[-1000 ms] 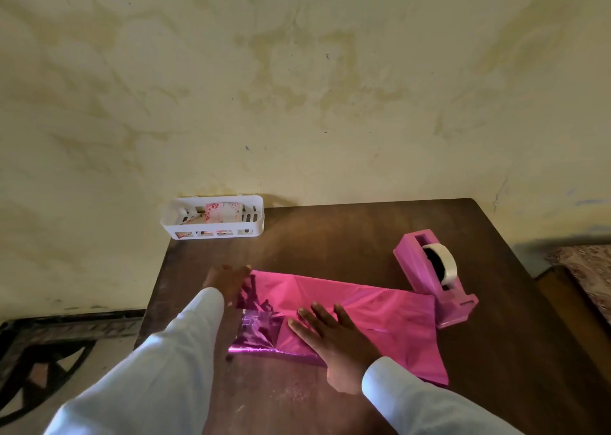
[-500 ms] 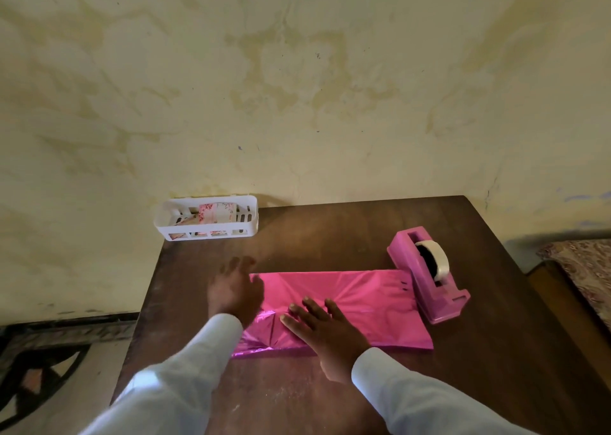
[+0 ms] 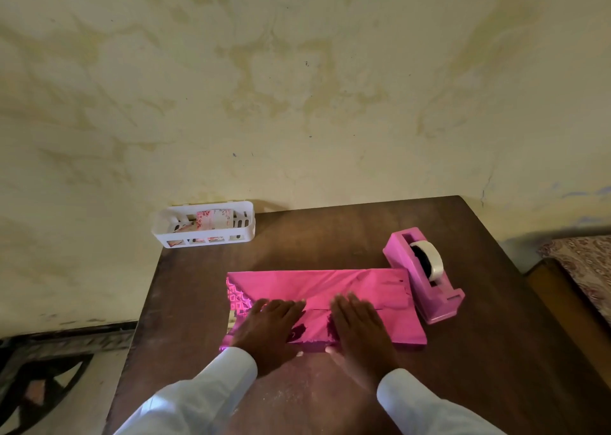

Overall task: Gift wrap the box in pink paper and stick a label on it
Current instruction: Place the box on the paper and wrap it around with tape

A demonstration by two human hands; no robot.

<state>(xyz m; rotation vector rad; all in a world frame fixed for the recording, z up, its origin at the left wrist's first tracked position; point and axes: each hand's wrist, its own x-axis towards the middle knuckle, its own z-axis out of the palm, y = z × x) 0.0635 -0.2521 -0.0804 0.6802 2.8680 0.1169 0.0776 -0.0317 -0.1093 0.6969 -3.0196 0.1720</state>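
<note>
Pressing both palms flat on the pink paper [image 3: 330, 285], we pin its folded seam to the near middle of the table [image 3: 330, 232].
Our left hand [image 3: 269, 327] and right hand [image 3: 358, 328] lie side by side, slightly apart, fingers straight; the box beneath is hidden. A pink tape dispenser [image 3: 426, 289] sits just beside the paper's right end. A white basket [image 3: 205, 237] of printed cards [image 3: 213, 219] stands at the far left corner against the stained yellow wall [image 3: 297, 87]. The tabletop is dark wood.

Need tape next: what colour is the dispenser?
The tape dispenser is pink, clearest in the head view.
</note>
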